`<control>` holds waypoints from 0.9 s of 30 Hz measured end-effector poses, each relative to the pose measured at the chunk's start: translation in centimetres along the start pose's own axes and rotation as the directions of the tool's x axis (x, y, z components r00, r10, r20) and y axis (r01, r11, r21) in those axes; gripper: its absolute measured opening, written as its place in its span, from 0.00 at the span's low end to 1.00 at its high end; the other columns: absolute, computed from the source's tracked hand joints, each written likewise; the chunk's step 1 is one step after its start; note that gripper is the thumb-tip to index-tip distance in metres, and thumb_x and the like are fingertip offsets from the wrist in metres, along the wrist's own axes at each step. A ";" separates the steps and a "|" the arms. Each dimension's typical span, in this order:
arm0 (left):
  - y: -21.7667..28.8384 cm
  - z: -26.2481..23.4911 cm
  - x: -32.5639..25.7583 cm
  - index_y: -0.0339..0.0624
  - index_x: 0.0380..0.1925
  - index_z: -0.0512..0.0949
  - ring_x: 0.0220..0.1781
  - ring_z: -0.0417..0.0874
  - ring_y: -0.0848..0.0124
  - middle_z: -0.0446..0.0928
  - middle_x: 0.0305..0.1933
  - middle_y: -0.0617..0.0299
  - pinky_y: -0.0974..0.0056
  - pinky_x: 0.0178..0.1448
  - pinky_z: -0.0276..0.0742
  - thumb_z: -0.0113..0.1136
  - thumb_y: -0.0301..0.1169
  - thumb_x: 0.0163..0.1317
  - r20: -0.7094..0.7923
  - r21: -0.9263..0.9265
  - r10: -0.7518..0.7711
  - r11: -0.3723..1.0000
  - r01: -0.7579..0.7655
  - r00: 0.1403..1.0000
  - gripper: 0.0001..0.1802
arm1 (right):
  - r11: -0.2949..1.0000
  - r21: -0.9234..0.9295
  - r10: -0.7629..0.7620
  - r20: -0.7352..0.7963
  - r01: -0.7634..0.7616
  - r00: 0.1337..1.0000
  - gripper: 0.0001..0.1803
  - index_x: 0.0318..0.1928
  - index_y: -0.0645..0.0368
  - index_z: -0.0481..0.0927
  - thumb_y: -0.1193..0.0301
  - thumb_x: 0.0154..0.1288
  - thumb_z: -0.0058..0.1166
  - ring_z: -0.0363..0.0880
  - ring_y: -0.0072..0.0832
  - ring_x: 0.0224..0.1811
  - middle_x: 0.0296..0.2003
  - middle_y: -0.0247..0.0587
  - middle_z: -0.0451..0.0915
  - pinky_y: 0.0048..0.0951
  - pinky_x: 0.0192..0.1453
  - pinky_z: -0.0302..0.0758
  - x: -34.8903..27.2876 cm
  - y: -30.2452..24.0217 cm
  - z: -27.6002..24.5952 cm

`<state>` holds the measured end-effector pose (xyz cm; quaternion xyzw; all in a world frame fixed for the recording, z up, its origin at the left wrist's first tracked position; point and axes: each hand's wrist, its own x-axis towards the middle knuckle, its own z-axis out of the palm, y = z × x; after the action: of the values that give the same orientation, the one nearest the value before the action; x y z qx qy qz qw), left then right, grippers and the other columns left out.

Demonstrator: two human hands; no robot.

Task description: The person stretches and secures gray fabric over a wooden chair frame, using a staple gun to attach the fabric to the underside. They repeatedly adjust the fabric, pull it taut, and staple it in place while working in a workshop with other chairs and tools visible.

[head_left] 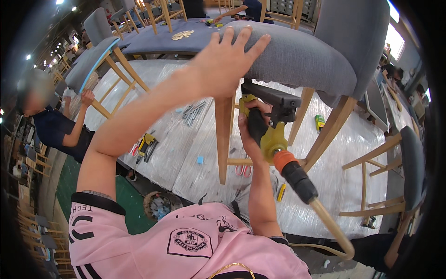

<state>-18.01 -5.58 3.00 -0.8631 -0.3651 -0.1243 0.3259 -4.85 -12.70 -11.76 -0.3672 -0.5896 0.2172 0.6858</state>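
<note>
A chair with a grey upholstered seat (297,53) and wooden legs stands on the plastic-covered table. My left hand (227,60) lies spread on the near left part of the seat and holds nothing. Under the seat my right hand (251,125) is wrapped round the grip of a yellow and black air staple gun (273,135). Its nose is up against the seat's underside at the front left corner, just right of the near front leg (222,144). An orange and black coupling (297,174) joins the gun to a tan air hose (332,228). The seat's underside is mostly hidden.
Red-handled scissors (243,170), a yellow utility knife (281,192), a blue foam piece (200,160), a green box (319,122) and metal bolts (193,113) lie around the chair. Left, a co-worker (58,123) handles another chair (95,60). A grey chair (409,167) lies at right.
</note>
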 end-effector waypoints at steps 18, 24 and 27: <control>-0.9 -3.7 6.6 0.40 0.73 0.69 0.72 0.76 0.48 0.74 0.71 0.41 0.52 0.74 0.70 0.47 0.64 0.75 0.264 -0.396 -0.061 0.903 0.166 0.963 0.43 | 0.899 0.401 0.149 0.090 -0.173 0.985 0.29 0.61 0.57 0.74 0.78 0.57 0.63 0.73 0.39 0.60 0.63 0.47 0.70 0.31 0.64 0.73 -0.2 4.2 -1.9; 4.4 1.7 15.1 0.38 0.75 0.65 0.67 0.80 0.43 0.77 0.66 0.38 0.47 0.71 0.73 0.46 0.76 0.66 0.034 -0.347 0.066 0.937 -0.050 0.997 0.55 | 0.974 0.149 0.192 -0.137 -0.171 0.972 0.21 0.56 0.56 0.78 0.79 0.61 0.61 0.80 0.35 0.49 0.54 0.44 0.76 0.32 0.56 0.77 -2.8 2.4 -7.0; 8.6 2.2 19.7 0.38 0.74 0.66 0.65 0.81 0.41 0.79 0.64 0.37 0.46 0.69 0.75 0.47 0.77 0.63 0.034 -0.334 0.132 0.936 -0.113 0.991 0.57 | 0.994 -0.041 0.088 -0.242 -0.101 0.966 0.18 0.52 0.54 0.79 0.80 0.61 0.61 0.80 0.36 0.50 0.51 0.41 0.78 0.35 0.57 0.76 -3.5 3.2 -9.6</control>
<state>1.90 2.26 6.20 -0.9298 -0.2936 -0.1391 0.1730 4.13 -15.61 -16.76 -0.4364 -0.4898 0.1880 0.7310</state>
